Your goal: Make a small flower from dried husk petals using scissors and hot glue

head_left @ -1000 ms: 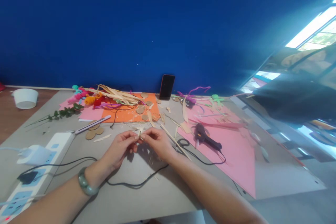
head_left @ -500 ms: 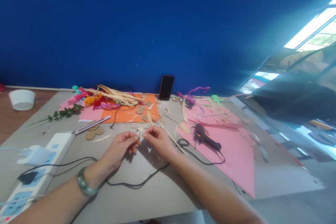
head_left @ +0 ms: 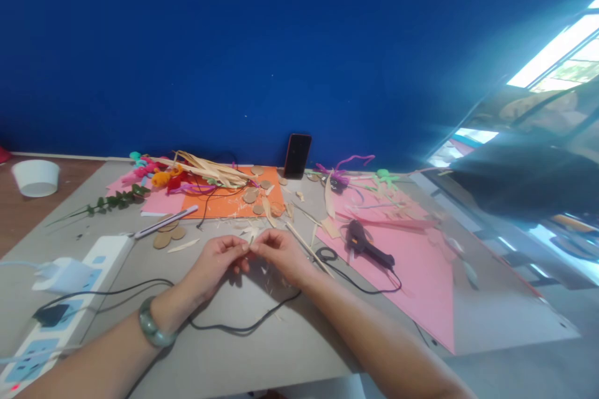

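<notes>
My left hand [head_left: 216, 263] and my right hand [head_left: 279, 253] meet fingertip to fingertip just above the grey table [head_left: 262, 349]. Both pinch a small pale strip of dried leaf [head_left: 251, 240] between thumb and fingers. A green bangle [head_left: 150, 326] sits on my left wrist. Loose pale slivers and shavings lie on the table right under and behind the hands. A thin wooden stick [head_left: 309, 247] lies just right of my right hand.
A black glue gun [head_left: 367, 244] rests on pink paper [head_left: 421, 274] at right, its cable [head_left: 243, 324] looping under my arms. Orange paper [head_left: 229, 202] holds dried leaves and cardboard discs. A white power strip [head_left: 65, 299] lies left. A phone [head_left: 297, 154] leans on the blue wall.
My fingertips parted slightly half a second ago and have come back together on the strip. The hands stay in the same spot.
</notes>
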Demonstrator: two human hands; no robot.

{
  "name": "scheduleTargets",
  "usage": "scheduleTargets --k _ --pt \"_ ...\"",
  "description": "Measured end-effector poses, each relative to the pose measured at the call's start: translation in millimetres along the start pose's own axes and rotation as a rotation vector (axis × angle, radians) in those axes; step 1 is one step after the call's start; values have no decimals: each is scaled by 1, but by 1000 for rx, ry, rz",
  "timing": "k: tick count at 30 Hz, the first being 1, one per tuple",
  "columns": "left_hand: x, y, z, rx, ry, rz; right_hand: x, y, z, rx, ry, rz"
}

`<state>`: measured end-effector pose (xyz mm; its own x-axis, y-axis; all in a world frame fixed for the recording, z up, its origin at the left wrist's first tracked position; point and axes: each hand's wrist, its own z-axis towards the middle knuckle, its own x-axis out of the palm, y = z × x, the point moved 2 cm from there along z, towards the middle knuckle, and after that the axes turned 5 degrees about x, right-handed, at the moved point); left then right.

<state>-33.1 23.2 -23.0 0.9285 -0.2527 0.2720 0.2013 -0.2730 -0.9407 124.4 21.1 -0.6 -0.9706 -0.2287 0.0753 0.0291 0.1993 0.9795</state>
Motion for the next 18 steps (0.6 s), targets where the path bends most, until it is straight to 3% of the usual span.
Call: scheduleTargets --k 9,18 --pt "3 -7 -1 38 110 87 0 -5 0 41 26 93" --pt "6 -11 -5 9 123 30 -2 -9 6 114 67 170"
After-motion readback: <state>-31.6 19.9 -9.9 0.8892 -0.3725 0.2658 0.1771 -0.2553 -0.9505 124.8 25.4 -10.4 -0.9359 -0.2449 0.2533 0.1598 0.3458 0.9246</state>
